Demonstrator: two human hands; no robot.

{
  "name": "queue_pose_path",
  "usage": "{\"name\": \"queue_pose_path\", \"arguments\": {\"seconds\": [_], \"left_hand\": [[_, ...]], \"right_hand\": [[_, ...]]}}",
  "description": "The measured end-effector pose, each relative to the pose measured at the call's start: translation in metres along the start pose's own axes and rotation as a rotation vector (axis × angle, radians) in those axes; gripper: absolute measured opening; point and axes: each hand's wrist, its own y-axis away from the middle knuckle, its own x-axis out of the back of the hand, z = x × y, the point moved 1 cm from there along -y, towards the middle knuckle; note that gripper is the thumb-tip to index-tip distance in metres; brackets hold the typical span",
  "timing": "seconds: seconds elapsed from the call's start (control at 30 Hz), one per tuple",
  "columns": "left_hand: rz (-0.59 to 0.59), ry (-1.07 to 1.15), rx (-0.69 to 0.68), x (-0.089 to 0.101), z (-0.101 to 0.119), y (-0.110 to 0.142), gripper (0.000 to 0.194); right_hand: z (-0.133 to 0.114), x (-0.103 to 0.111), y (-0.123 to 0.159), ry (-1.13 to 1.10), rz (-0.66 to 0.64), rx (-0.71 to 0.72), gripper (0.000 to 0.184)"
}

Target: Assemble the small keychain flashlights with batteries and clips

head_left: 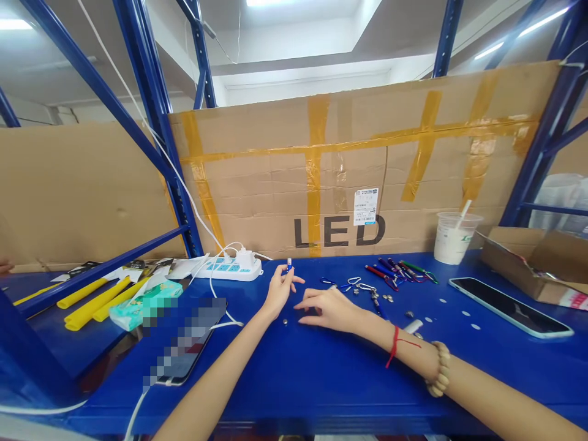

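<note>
left hand (278, 294): blue piece (289, 265), possibly a tube | right hand (331, 308): above table (294, 373)

There are two phones (509, 306), one power strip (229, 268), one cup (452, 240) with one straw (463, 213), one open box (523, 260) and one green packet (144, 303). At least four yellow tubes (96, 304) show. One blue piece (289, 264) is in the left hand (285, 278); the right hand (305, 306) holds zero. Two bracelets (440, 369) show, one red, one beaded. The clustered clips and small metal bits (386, 298) are too jumbled to count.
</note>
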Motion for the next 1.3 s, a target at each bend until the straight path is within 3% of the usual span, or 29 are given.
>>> {"name": "queue_pose_path", "arguments": {"seconds": [0.1,0.2,0.37,0.6,0.73,1.0,1.13,1.3], "left_hand": [[0.018,-0.024,0.019,-0.002,0.000,0.002,0.022],[0.006,-0.069,-0.028,0.000,0.001,0.000,0.016],[-0.016,-0.145,-0.159,0.003,0.002,-0.002,0.014],[0.109,-0.259,-0.352,-0.006,0.013,0.008,0.018],[0.162,-0.267,-0.448,-0.010,0.022,0.015,0.037],[0.235,-0.319,-0.618,-0.009,0.030,0.021,0.044],[0.213,-0.340,-0.535,-0.011,0.027,0.020,0.045],[0.106,-0.360,-0.369,-0.011,0.009,0.012,0.043]], "right_hand": [[-0.021,-0.006,-0.016,-0.005,-0.056,0.043,0.030],[-0.029,-0.012,-0.023,-0.010,-0.115,-0.003,0.025],[-0.014,-0.011,-0.016,-0.039,-0.116,-0.120,0.018],[0.008,0.008,-0.008,-0.007,-0.132,-0.297,0.014],[0.007,0.014,-0.006,-0.047,-0.175,-0.390,0.019],[0.007,0.018,-0.003,-0.065,-0.211,-0.404,0.020],[0.011,0.016,-0.002,-0.104,-0.200,-0.386,0.022],[0.013,0.014,-0.001,-0.148,-0.223,-0.383,0.022]]}}
